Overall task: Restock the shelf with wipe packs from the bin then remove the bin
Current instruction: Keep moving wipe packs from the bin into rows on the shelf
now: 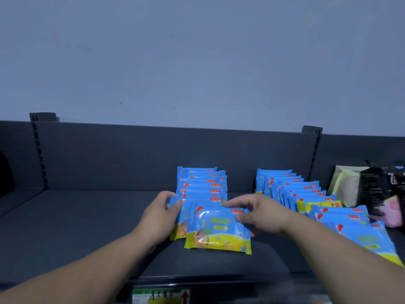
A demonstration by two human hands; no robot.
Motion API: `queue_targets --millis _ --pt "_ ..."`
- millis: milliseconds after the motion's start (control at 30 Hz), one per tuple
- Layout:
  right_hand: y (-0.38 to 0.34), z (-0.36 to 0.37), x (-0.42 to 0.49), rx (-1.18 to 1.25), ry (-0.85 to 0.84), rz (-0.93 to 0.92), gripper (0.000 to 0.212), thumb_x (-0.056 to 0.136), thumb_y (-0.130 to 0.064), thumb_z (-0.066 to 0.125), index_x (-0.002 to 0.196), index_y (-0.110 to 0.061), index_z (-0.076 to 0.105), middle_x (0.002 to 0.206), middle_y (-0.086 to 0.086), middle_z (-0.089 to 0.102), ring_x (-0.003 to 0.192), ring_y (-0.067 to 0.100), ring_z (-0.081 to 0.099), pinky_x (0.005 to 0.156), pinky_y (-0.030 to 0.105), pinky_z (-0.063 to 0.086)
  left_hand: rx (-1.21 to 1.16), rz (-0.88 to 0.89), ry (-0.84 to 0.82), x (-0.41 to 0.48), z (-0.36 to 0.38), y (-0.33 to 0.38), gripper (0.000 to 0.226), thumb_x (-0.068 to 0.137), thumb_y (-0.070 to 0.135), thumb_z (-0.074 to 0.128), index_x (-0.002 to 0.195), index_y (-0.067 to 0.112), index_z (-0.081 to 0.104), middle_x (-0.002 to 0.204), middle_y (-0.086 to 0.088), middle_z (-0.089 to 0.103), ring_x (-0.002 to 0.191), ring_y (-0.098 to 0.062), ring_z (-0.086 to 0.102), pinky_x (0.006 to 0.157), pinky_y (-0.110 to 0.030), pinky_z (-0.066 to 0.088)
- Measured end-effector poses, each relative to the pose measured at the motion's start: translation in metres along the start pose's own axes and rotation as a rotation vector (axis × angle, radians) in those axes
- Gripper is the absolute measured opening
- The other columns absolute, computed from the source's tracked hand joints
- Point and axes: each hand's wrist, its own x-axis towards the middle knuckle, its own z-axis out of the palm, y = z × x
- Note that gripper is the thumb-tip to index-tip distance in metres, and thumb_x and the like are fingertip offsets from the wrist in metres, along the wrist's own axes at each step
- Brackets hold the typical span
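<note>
Two rows of blue-and-yellow wipe packs stand on the dark shelf (76, 227). The middle row (201, 185) runs back toward the rear panel. Its front pack (217, 232) leans forward near the shelf edge. My left hand (161, 212) grips the left side of the packs just behind the front one. My right hand (260, 213) holds the front pack's upper right corner, fingers curled over its top edge. A second row (291, 189) stands to the right, its front packs (359, 235) fanned forward. No bin is in view.
Black, pink and pale green packages (372, 187) stand at the far right of the shelf. A grey back panel (153, 154) with slotted uprights closes the rear. A price label (161, 296) sits on the front rail. Bare shelf lies left of the middle row.
</note>
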Motion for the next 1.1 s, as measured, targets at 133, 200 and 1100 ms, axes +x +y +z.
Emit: queue_targets --millis 133,200,1100 --pt "0.006 0.011 0.01 -0.117 0.085 -0.079 0.036 0.086 -0.009 0.069 0.104 -0.039 0.063 0.122 -0.007 0.061 0.073 0.009 0.065 0.06 0.022 0.052 -0.074 0.014 -0.052 -0.008 0.004 0.001 0.036 0.078 0.037 0.076 0.106 0.031 0.053 0.093 0.013 0.072 0.075 0.001 0.068 0.063 -0.016 0.05" --pt "0.007 0.012 0.007 -0.095 0.051 -0.072 0.049 0.078 -0.005 0.077 0.112 -0.036 0.06 0.121 -0.003 0.057 0.066 0.008 0.061 0.06 0.022 0.052 -0.042 0.011 -0.094 -0.01 0.005 -0.001 0.058 0.066 0.03 0.086 0.111 0.03 0.05 0.096 0.014 0.071 0.077 0.003 0.068 0.06 -0.013 0.049" --pt "0.01 0.033 0.006 -0.226 0.25 -0.04 0.075 0.066 -0.012 0.086 0.128 -0.028 0.046 0.091 -0.008 0.057 0.068 0.001 0.058 0.062 0.015 0.048 0.393 0.165 -0.153 -0.008 0.001 0.011 0.101 0.062 0.034 0.088 0.142 0.023 0.028 0.124 0.008 0.037 0.103 -0.004 0.04 0.091 -0.018 0.037"
